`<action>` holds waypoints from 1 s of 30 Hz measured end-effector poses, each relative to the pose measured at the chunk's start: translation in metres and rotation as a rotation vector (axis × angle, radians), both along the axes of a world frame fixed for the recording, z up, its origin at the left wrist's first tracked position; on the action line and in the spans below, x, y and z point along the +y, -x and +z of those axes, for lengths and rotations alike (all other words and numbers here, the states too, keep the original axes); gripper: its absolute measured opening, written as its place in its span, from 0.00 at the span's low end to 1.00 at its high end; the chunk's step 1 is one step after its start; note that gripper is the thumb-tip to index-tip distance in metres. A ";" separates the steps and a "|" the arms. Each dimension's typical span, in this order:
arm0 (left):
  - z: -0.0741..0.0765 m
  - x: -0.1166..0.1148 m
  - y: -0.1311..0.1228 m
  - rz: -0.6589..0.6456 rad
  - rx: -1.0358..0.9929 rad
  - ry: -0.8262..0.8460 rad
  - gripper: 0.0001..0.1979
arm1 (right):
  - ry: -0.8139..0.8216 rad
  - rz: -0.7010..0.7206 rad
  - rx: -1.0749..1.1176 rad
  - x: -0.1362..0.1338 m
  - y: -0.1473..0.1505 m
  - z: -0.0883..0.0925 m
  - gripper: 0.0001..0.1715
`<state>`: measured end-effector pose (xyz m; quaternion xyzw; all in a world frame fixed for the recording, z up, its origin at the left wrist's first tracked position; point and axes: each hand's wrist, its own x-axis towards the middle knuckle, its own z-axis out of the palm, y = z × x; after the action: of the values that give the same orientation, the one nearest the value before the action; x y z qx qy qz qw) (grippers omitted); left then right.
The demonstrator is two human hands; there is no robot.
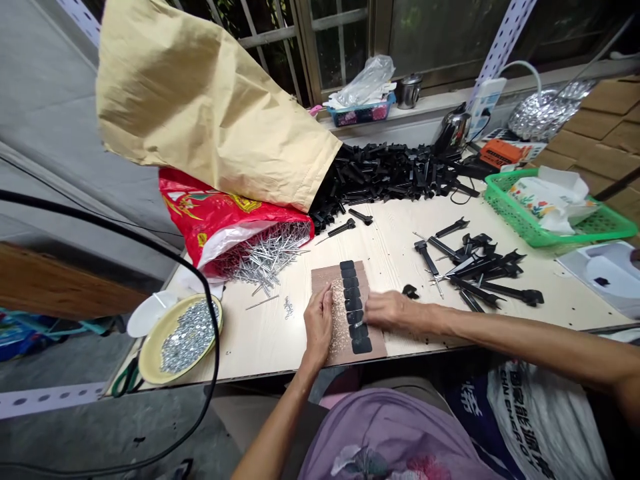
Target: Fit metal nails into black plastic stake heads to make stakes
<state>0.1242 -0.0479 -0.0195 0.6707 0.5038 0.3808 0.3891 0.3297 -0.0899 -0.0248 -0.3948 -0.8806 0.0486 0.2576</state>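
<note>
Matt black plastic pads (354,307) – rough brown board (345,313); shiny metal nails (265,257).

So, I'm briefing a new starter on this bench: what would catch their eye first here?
The big tan paper sack at back left, spilling a heap of black plastic parts along the far side of the table. Under it a red bag sheds metal pins. At the front, the left hand and right hand rest on a brown board bearing a column of black pieces.
</note>
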 end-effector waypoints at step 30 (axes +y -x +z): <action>0.000 -0.003 -0.004 0.109 0.024 0.054 0.18 | 0.158 0.145 0.036 0.011 -0.011 0.011 0.15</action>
<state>0.1281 -0.0504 -0.0193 0.6362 0.5543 0.3796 0.3795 0.3408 -0.0788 -0.0142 -0.3483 -0.8954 0.1437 0.2372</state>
